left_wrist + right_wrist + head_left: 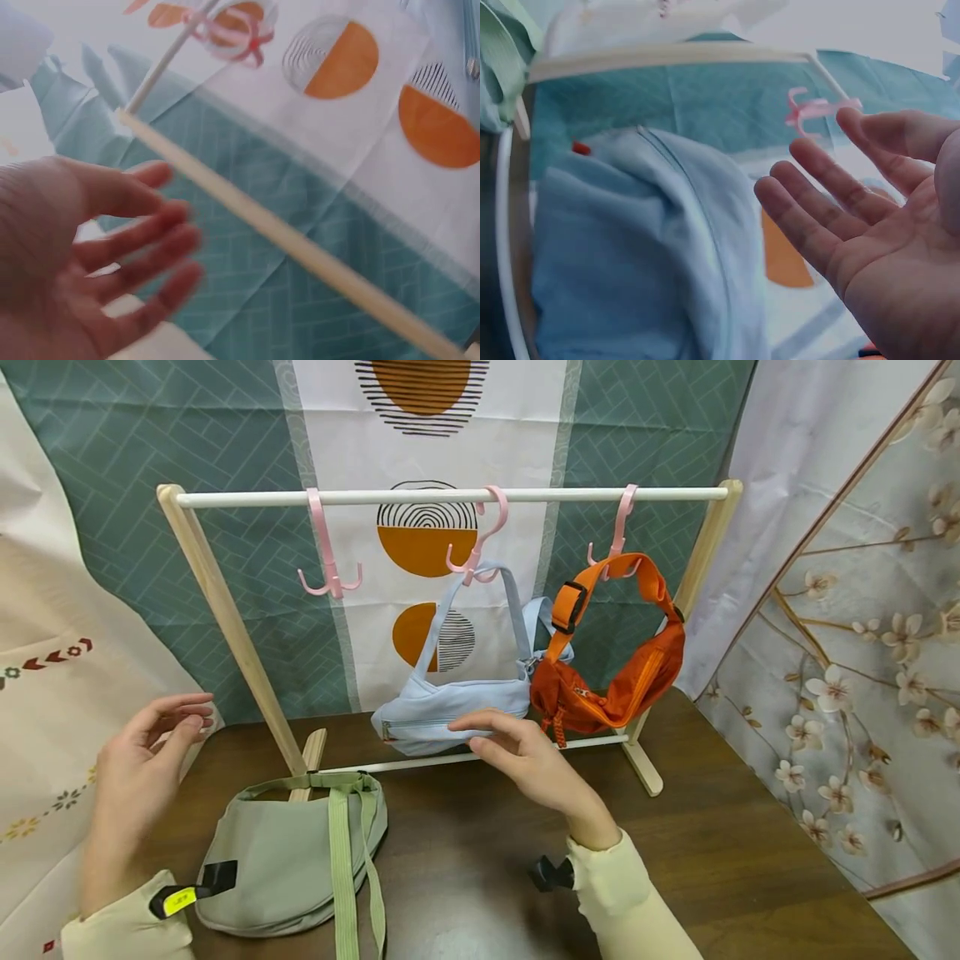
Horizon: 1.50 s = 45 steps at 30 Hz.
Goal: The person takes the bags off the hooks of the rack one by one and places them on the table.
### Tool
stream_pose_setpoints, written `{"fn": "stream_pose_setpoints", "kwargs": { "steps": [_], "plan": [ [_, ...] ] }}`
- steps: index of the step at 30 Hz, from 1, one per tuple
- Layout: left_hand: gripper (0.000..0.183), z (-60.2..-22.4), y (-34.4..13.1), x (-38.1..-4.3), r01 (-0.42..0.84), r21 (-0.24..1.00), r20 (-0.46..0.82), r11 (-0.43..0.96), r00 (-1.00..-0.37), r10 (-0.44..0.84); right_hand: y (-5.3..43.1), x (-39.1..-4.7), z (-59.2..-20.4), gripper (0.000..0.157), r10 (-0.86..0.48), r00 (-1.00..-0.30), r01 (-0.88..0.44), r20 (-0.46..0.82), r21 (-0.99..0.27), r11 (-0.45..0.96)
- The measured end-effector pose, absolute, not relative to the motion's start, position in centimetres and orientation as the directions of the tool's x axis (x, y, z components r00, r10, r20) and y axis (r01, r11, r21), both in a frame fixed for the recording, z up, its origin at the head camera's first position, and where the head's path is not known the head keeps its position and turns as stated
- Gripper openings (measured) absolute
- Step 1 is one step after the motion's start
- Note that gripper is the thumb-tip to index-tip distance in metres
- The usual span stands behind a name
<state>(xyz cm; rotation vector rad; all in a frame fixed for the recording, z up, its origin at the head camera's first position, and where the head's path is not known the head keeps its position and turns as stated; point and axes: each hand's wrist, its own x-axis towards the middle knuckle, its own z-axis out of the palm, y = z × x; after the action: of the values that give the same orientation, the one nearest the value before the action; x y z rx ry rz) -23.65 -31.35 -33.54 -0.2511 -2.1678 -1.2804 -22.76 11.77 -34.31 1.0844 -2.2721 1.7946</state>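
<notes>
My left hand [146, 768] is raised at the left of the rack, fingers loosely bent with nothing in them. Below and right of it, a sage green bag [273, 852] lies on the table, its strap trailing toward me. In the head view my right hand [528, 764] overlaps the lower part of a light blue bag [427, 710]; the right wrist view shows its fingers spread and holding nothing. The blue bag hangs by its strap from the middle pink hook [474, 556]. An orange bag [611, 681] hangs from the right pink hook [618, 531].
A rack with a white top bar [405, 497] and wooden legs [232, 627] stands on the brown table [465, 843]. The left pink hook [326, 552] carries no bag. Patterned cloth [210, 443] hangs behind, and a floral curtain [847, 693] borders the right side.
</notes>
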Motion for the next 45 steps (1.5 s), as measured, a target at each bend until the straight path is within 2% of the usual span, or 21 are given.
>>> {"fn": "stream_pose_setpoints", "kwargs": {
  "steps": [4, 7, 14, 25, 29, 37, 45],
  "plan": [
    [0.027, -33.1, -29.3, -24.0, 0.468, 0.771, 0.606, 0.432, -0.746, -0.274, 13.1, -22.8, -33.9, 0.028, -0.424, -0.774, -0.546, 0.470, -0.834, 0.073],
    [0.026, -33.0, -28.2, -24.2, 0.509, 0.765, 0.629, 0.396, -0.723, -0.286, 13.9, -23.0, -33.7, 0.028, -0.391, -0.784, -0.547, 0.482, -0.835, 0.067],
    [0.025, -33.0, -26.1, -24.1, 0.543, 0.745, 0.646, 0.387, -0.732, -0.216, 15.1, -23.1, -33.3, 0.026, -0.334, -0.803, -0.546, 0.493, -0.834, 0.080],
    [0.026, -32.9, -22.8, -24.3, 0.594, 0.696, 0.665, 0.404, -0.745, -0.050, 16.5, -23.1, -32.7, 0.027, -0.280, -0.789, -0.577, 0.548, -0.816, 0.029],
    [0.027, -32.5, -22.0, -24.6, 0.626, 0.651, 0.688, 0.429, -0.725, 0.013, 16.9, -23.1, -32.4, 0.027, -0.285, -0.781, -0.589, 0.556, -0.807, 0.040],
    [0.025, -28.3, -19.9, -25.0, 0.721, 0.505, 0.771, 0.474, -0.624, 0.127, 18.1, -23.6, -30.9, 0.029, -0.327, -0.786, -0.596, 0.525, -0.785, 0.171],
    [0.028, -24.7, -16.3, -26.4, 0.854, 0.310, 0.855, 0.418, -0.443, 0.270, 19.3, -24.2, -30.0, 0.029, -0.332, -0.805, -0.578, 0.492, -0.776, 0.252]
  ]
}}
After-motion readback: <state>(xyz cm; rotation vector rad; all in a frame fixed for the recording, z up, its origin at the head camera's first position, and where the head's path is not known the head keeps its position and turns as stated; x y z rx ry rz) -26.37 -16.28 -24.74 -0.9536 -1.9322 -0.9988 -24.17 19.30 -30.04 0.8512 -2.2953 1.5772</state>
